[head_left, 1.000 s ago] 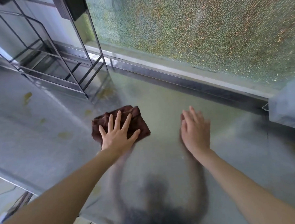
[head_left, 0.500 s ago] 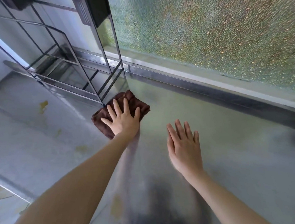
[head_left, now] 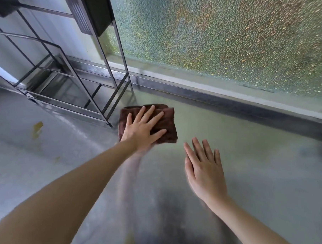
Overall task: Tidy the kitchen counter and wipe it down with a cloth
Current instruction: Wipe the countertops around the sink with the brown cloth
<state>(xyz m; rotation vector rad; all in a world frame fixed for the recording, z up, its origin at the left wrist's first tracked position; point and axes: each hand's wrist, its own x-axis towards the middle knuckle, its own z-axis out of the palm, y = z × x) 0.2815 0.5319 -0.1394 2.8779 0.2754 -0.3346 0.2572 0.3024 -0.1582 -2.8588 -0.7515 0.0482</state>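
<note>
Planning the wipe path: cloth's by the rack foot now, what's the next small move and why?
Probably sweep the brown cloth left along the counter, in front of the wire rack, toward the yellow stain. The left hand lies flat on the cloth, beside the rack's front foot, and that stain still shows. The right hand is open, flat over the steel.

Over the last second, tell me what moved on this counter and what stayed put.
The left hand slid the brown cloth away from the person, up beside the foot of the wire rack and toward the window ledge. It kept pressing flat throughout. The right hand stayed open and flat over the counter.
</note>
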